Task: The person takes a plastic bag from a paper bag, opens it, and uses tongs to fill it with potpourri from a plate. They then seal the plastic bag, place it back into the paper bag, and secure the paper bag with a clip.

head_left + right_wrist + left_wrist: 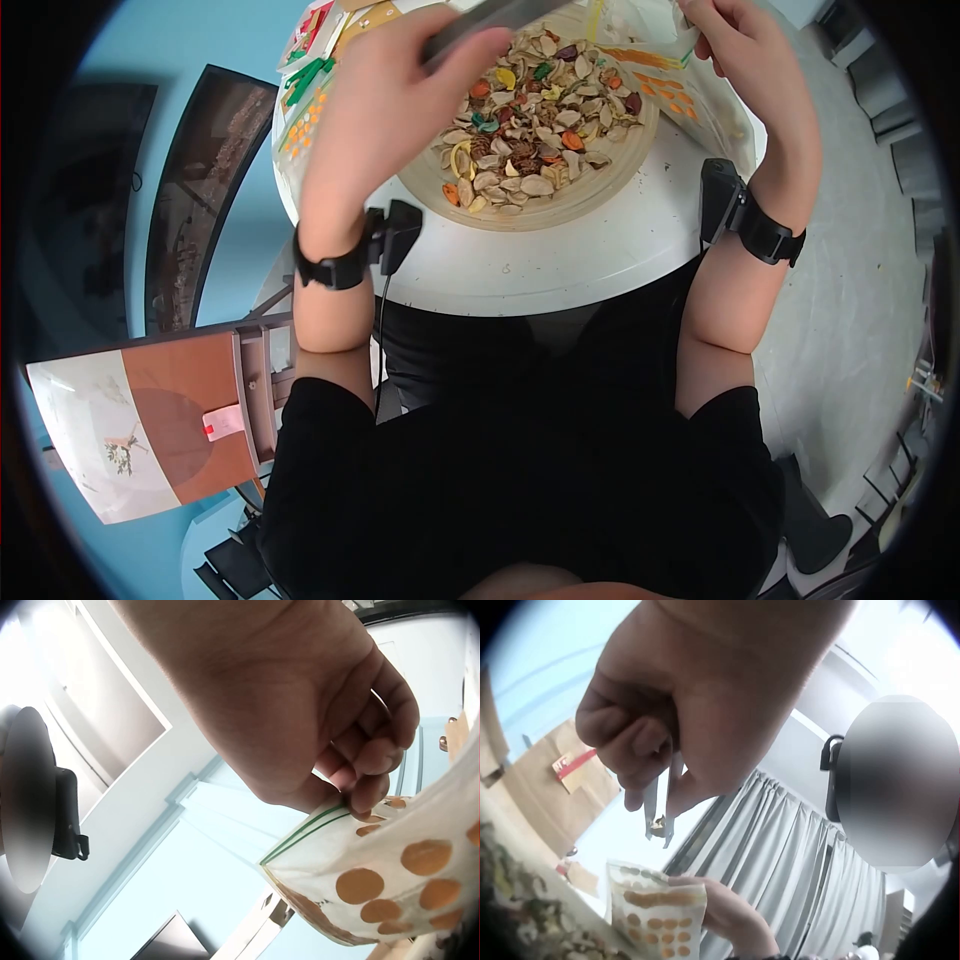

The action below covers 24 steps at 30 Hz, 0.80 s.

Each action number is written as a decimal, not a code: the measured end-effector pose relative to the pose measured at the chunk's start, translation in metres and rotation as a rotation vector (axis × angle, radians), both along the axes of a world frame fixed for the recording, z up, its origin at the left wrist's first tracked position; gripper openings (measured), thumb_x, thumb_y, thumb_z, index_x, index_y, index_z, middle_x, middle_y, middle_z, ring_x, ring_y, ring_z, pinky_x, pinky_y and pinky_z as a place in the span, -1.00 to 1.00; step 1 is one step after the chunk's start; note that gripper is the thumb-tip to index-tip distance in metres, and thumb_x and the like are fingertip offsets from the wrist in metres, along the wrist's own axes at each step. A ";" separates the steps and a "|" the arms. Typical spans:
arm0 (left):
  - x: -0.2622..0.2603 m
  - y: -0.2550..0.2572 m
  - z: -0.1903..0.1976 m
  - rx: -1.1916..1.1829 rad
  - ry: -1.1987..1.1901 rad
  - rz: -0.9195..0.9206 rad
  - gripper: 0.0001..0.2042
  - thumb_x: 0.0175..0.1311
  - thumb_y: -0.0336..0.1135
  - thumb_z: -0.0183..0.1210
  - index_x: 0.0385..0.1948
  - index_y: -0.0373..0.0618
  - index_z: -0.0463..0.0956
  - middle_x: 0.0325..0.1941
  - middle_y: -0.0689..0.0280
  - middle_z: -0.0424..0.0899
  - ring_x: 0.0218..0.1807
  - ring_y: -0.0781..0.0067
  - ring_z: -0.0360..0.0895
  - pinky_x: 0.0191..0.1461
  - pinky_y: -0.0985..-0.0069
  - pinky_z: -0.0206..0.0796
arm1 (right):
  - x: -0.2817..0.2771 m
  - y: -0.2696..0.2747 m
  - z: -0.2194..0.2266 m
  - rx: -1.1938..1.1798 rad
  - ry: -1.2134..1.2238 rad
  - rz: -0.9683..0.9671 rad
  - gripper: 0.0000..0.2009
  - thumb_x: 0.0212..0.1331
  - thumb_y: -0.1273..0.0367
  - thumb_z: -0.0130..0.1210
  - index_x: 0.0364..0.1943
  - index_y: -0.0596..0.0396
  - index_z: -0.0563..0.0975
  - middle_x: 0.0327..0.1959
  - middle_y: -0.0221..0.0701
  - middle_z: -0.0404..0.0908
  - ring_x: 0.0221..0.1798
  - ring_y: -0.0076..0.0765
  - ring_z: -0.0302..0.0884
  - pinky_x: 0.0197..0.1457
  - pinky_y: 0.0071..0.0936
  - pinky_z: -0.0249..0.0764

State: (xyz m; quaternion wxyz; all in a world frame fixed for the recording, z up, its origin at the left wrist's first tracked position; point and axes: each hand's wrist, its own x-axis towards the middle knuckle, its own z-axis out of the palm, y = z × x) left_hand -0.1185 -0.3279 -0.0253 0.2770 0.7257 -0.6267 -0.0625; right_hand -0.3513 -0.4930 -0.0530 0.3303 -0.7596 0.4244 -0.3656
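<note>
My left hand grips metal tongs over a wide bowl of potpourri. Down at the tong tips, in the left wrist view, a small brownish piece sits between the two arms. With thumb and fingers my right hand pinches the upper edge of a clear zip bag printed with orange dots. That bag stands at the bowl's right side in the head view, its mouth held up. Dried petals, cones and coloured bits make up the potpourri.
A white round table carries the bowl. Another orange-dotted bag and green items lie at the far left. A brown paper bag stands behind, in the left wrist view. Small crumbs dot the table's front.
</note>
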 end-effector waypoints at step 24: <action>0.071 0.024 -0.060 0.246 0.059 0.406 -0.45 0.35 0.12 0.24 -0.32 -0.39 0.66 -0.53 0.04 0.64 -0.46 0.25 0.55 -0.29 0.34 0.37 | -0.059 -0.044 -0.016 0.026 -0.327 -0.094 -0.71 0.36 0.13 0.18 -0.40 0.02 0.62 -0.55 -0.70 0.37 -0.43 -0.72 0.20 -0.29 -0.66 0.15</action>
